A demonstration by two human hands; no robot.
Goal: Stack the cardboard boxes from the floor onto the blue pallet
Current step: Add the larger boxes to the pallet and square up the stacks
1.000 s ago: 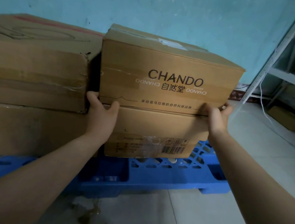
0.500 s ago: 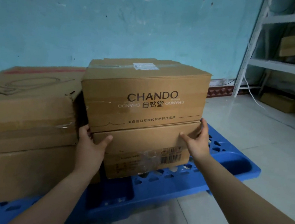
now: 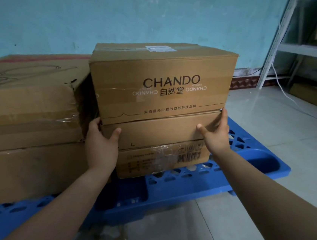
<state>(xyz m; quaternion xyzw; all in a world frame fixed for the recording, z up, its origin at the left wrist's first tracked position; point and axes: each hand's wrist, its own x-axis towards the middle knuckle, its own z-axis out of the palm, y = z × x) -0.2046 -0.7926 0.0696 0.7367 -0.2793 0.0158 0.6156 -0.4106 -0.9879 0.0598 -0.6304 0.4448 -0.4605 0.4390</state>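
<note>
A brown cardboard box printed CHANDO (image 3: 162, 77) sits on top of a smaller lower box (image 3: 159, 137) with a barcode label, and both rest on the blue pallet (image 3: 257, 166). My left hand (image 3: 101, 147) clasps the lower box's left front corner, thumb on its front, fingers tucked behind at the seam under the CHANDO box. My right hand (image 3: 217, 136) wraps the lower box's right front corner, fingertips reaching up to the CHANDO box's bottom edge.
Two large taped cardboard boxes, an upper one (image 3: 27, 105) and a lower one (image 3: 25, 173), are stacked on the pallet's left, close against the CHANDO stack. A white shelf rack (image 3: 308, 50) with boxes stands at the right; beneath it are a small box (image 3: 312, 94) and a white cable (image 3: 283, 90).
My view has risen and pulled back. Both hands have slid down from the CHANDO box's bottom corners onto the corners of the box beneath it. The boxes have stayed in place.
</note>
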